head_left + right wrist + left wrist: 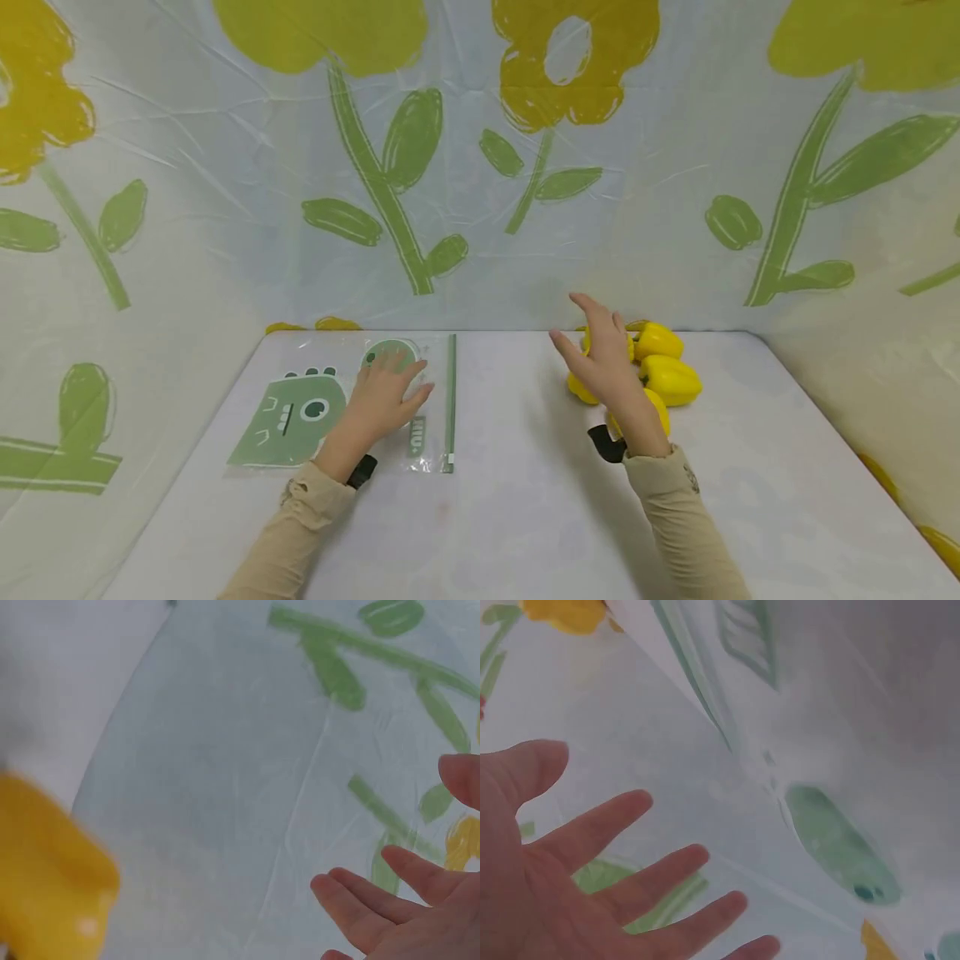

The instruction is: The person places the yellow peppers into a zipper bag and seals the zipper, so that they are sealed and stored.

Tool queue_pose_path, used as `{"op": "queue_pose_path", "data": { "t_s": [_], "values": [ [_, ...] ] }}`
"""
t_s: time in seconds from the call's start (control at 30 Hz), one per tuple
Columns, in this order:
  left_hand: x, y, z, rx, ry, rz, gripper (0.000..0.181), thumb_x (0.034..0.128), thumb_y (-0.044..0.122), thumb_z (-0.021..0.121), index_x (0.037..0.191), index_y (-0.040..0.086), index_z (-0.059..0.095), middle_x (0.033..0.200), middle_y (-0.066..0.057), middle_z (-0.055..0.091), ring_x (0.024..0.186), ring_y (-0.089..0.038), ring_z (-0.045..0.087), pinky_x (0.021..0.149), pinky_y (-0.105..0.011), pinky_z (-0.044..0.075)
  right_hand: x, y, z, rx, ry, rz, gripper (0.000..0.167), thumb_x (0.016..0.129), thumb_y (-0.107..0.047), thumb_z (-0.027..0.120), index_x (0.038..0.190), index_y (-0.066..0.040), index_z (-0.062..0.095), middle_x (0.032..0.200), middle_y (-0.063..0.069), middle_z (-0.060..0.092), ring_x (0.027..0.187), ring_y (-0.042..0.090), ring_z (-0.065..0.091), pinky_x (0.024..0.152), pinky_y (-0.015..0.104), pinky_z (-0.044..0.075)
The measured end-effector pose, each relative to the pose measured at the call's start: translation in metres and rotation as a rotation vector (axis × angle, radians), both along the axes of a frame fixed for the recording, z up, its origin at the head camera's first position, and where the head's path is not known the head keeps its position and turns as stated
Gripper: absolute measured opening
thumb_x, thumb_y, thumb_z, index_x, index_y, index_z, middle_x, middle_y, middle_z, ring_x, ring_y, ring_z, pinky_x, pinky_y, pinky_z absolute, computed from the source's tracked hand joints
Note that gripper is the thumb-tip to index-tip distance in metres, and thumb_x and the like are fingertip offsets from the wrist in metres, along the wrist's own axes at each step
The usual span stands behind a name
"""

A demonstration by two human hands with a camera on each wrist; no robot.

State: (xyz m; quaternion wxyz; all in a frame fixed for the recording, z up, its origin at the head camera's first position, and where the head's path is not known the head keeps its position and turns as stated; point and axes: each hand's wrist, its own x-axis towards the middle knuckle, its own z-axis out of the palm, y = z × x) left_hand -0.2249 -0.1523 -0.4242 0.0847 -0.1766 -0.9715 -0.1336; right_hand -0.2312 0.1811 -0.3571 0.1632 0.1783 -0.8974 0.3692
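A clear zip bag (433, 400) with a green cartoon monster print lies flat on the left of the table. My left hand (381, 396) is over it, fingers spread and holding nothing; whether it touches the plastic I cannot tell. In the left wrist view, that hand (622, 862) appears with extended fingers, the bag's green print (840, 844) beyond. Several yellow bell peppers (671, 380) are grouped on the right. Above them is my right hand (606, 358), empty, partly hiding some. The right wrist view has a blurred pepper (52, 874) opposite the loosely extended hand (420, 907).
A white table (510, 517) carries everything. Behind it and on both sides hangs a pale cloth (637, 250) printed with yellow flowers and green stems. The peppers sit close to the table's back edge. Each wrist wears a dark band.
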Motion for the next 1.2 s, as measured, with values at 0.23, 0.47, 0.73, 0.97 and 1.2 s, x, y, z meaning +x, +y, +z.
{"op": "queue_pose_path", "data": {
  "t_s": [0.23, 0.47, 0.73, 0.97, 1.2],
  "values": [
    [0.000, 0.031, -0.016, -0.036, -0.167, -0.025, 0.053, 0.0969, 0.044, 0.057, 0.140, 0.014, 0.055, 0.141, -0.024, 0.047, 0.124, -0.053, 0.044, 0.094, -0.068, 0.040, -0.005, -0.046, -0.011, -0.174, -0.167, 0.131, 0.061, 0.099, -0.031, 0.059, 0.151, -0.009, 0.035, 0.154, 0.012, 0.037, 0.140, 0.033, 0.036, 0.109, 0.057, 0.032],
    [0.003, 0.051, -0.026, -0.049, -0.319, 0.059, 0.059, 0.0935, 0.046, 0.062, 0.144, 0.017, 0.051, 0.150, -0.029, 0.033, 0.132, -0.064, 0.025, 0.090, -0.074, 0.037, -0.014, -0.089, -0.048, -0.244, -0.353, 0.227, 0.056, 0.098, -0.028, 0.060, 0.147, -0.007, 0.041, 0.151, 0.015, 0.042, 0.138, 0.034, 0.041, 0.107, 0.058, 0.035],
    [0.004, 0.055, -0.026, -0.037, -0.300, 0.074, 0.053, 0.0942, 0.031, 0.063, 0.144, 0.016, 0.051, 0.146, -0.033, 0.035, 0.127, -0.069, 0.029, 0.087, -0.073, 0.041, -0.012, -0.103, -0.087, -0.354, -0.638, 0.361, 0.054, 0.100, -0.028, 0.055, 0.144, 0.000, 0.043, 0.146, 0.022, 0.044, 0.133, 0.038, 0.045, 0.106, 0.054, 0.037],
    [0.003, 0.050, -0.027, 0.033, -0.281, 0.065, 0.043, 0.0945, 0.022, 0.056, 0.137, 0.014, 0.055, 0.136, -0.028, 0.045, 0.126, -0.069, 0.030, 0.085, -0.072, 0.043, -0.012, -0.107, -0.099, -0.532, -0.788, 0.482, 0.046, 0.101, -0.013, 0.046, 0.141, 0.009, 0.044, 0.143, 0.022, 0.047, 0.131, 0.036, 0.047, 0.105, 0.045, 0.042],
    [0.003, 0.050, -0.029, -0.074, -0.134, -0.006, 0.011, 0.0842, 0.020, 0.066, 0.084, 0.012, 0.059, 0.101, -0.016, 0.055, 0.099, -0.045, 0.051, 0.065, -0.050, 0.052, -0.012, -0.112, -0.106, -0.628, -0.875, 0.501, 0.050, 0.095, -0.001, 0.041, 0.142, 0.014, 0.039, 0.146, 0.027, 0.042, 0.134, 0.036, 0.044, 0.105, 0.045, 0.043]
  ]
}}
